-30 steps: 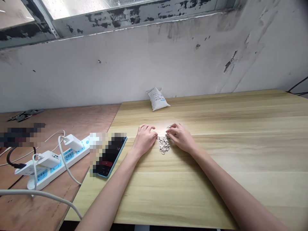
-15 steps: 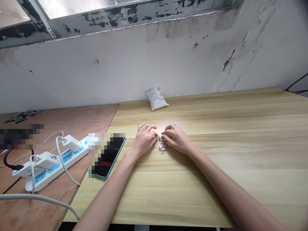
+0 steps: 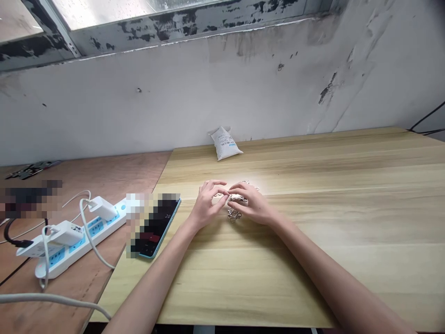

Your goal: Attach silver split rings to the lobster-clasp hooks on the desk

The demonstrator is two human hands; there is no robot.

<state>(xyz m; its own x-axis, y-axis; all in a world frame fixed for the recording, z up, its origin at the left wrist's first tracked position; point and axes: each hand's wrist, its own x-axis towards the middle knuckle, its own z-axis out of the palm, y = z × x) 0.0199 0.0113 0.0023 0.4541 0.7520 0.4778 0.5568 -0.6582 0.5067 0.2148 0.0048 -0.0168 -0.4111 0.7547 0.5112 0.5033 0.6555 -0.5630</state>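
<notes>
Clasps [image 3: 234,214] partly behind right hand [image 3: 255,204]

I face a white wall [image 3: 174,111], scuffed and marked. Brownish stains [image 3: 240,46] run down its upper part; a dark gouge [image 3: 327,89] and thin cracks lie to my right, a small hole [image 3: 139,90] to my left. Above: window pane [image 3: 104,10], bright, in a grey frame [image 3: 146,33] blotched with black. Before me, a pale wood-grain surface [image 3: 347,232] reaches back to the wall. On my left a reddish-brown tabletop [image 3: 139,168] adjoins it. Light is pale, leaving a soft sheen on the wood grain.
</notes>
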